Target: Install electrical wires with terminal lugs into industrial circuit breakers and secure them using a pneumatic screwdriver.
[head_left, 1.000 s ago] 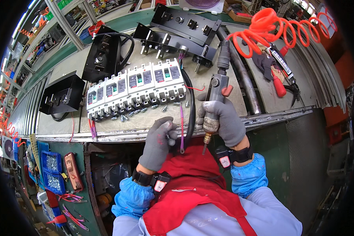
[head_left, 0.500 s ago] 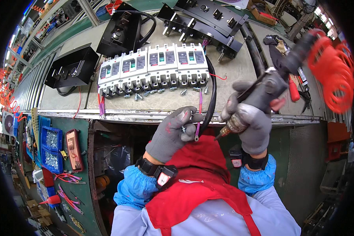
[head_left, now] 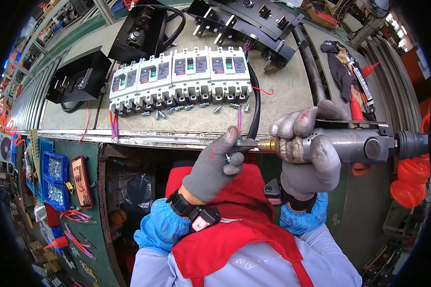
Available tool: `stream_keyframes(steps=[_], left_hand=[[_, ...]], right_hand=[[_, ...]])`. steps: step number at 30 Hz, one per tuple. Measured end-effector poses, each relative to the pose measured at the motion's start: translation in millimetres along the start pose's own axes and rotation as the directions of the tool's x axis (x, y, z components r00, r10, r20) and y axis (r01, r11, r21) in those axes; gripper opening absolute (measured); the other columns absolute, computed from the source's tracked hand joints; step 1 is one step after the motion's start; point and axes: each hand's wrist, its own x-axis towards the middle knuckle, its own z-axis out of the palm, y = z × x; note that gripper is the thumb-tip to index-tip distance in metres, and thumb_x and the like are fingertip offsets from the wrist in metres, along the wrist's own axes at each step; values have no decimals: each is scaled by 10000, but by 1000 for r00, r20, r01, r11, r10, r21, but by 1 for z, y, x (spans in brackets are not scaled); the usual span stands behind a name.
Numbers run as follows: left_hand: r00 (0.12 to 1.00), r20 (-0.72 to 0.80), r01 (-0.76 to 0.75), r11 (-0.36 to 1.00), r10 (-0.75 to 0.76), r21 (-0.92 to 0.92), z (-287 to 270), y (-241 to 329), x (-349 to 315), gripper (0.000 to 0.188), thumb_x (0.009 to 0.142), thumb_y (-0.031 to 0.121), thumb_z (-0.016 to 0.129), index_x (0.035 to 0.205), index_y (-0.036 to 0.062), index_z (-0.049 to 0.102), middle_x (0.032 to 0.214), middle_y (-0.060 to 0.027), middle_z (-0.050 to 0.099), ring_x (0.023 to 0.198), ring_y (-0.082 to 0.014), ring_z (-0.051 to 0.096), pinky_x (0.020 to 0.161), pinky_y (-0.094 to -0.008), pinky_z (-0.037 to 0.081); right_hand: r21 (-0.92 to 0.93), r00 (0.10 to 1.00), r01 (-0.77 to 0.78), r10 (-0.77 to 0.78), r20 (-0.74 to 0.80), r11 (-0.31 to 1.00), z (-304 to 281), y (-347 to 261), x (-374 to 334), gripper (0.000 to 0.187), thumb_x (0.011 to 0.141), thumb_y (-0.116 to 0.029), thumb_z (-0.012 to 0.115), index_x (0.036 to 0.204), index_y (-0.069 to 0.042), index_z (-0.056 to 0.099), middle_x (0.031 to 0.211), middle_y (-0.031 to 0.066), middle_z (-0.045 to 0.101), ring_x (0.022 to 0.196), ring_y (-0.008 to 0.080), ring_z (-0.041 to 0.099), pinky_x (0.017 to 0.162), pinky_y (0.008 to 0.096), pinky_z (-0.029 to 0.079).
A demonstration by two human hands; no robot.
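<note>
My right hand [head_left: 311, 167], in a grey glove, is closed around a pneumatic screwdriver [head_left: 357, 146], held level with its bit pointing left. The bit's tip reaches the fingers of my left hand [head_left: 208, 167], which are closed on small screws. One screw [head_left: 228, 159] sticks out between the fingers; another seems to sit at the bit's tip. Behind my hands stands a row of white circuit breakers [head_left: 191, 71] on the bench [head_left: 282, 103], with several loose screws [head_left: 160, 115] along its front. A purple wire [head_left: 239, 117] hangs near my left fingertips.
Black metal housings [head_left: 79, 79] with cables stand at the back. A thick black cable [head_left: 257, 103] runs beside the breakers. On the left, blue bins [head_left: 56, 167] hold small hardware beside a red case [head_left: 82, 182]. A red coiled hose [head_left: 412, 182] hangs at the right, below the screwdriver's rear.
My right hand has swung the screwdriver from a steep slant to level, bringing its bit to my left fingertips. The red hose has dropped lower. My left hand keeps hold of the screws.
</note>
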Motion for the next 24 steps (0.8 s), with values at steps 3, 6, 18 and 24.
stream_keyframes(steps=[3, 6, 18, 24], left_hand=[[1000, 2, 8, 997, -8, -71, 4, 0, 3, 294, 954, 390, 548, 863, 110, 547, 674, 26, 497, 465, -36, 346, 369, -156, 287], [999, 53, 16, 994, -10, -107, 3, 0, 7, 286, 952, 379, 557, 882, 101, 552, 678, 27, 483, 471, -36, 350, 365, -156, 288], [984, -76, -129, 944, 159, 303, 5, 5, 24, 388, 941, 428, 563, 962, 43, 525, 725, -23, 553, 477, -47, 353, 418, -183, 297], [978, -41, -157, 857, 202, 490, 11, 14, 28, 535, 971, 545, 392, 916, 34, 541, 538, 13, 433, 433, -68, 367, 426, -223, 320]], right_hand=[[-72, 997, -9, 3, -83, 997, -3, 5, 1, 625, 735, -220, 605, 1313, -41, 451, 885, 90, 544, 757, 228, 551, 741, 428, 473], [-68, 997, -11, 5, -79, 998, -7, 10, 4, 620, 737, -220, 598, 1314, -47, 454, 884, 85, 544, 757, 225, 550, 739, 430, 475], [-223, 998, 2, 13, 64, 975, -24, 25, 12, 615, 750, -187, 657, 1320, -83, 450, 898, 68, 552, 792, 234, 571, 751, 434, 489], [-50, 999, 35, -36, -13, 998, -32, 36, 26, 588, 767, -117, 657, 1312, -65, 443, 932, 91, 577, 819, 237, 583, 777, 452, 504]])
